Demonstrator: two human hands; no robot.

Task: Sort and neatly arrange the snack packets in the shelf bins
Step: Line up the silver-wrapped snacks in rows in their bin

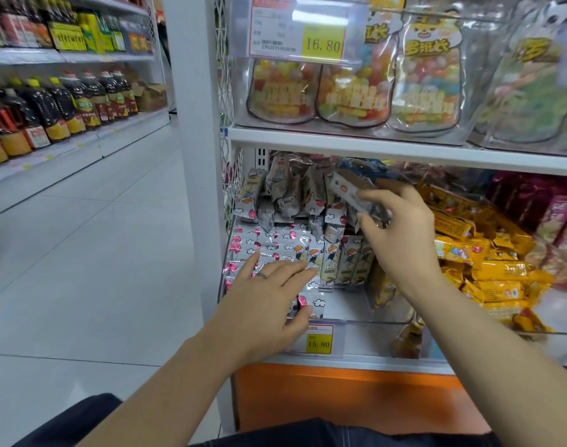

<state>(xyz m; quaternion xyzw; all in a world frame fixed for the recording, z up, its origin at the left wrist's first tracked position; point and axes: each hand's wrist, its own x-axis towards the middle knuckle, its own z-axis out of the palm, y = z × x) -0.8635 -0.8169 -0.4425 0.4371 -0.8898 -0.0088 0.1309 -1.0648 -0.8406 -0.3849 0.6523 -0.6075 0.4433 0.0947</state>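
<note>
The silver snack packets (275, 250) under the left hand (269, 301) are shiny, crinkly foil-type film that catches light all over. Same stuff on the packet (350, 191) the right hand (401, 227) pinches. The yellow packets (488, 272) just right of that hand are glossy plastic too, a bit smoother. The bin front (372, 324) below both hands is clear hard plastic. The shelf board (372, 146) above the hands looks like white painted metal, smooth. The ring (261, 275) on the left hand is plain metal. The floor tiles (98, 253) left of it are pale and polished.

Bare-armed person in dark trousers (340, 433).
A thin ring (261, 275) sat on the left hand (269, 295); pale stitching crossed the trousers.
</note>
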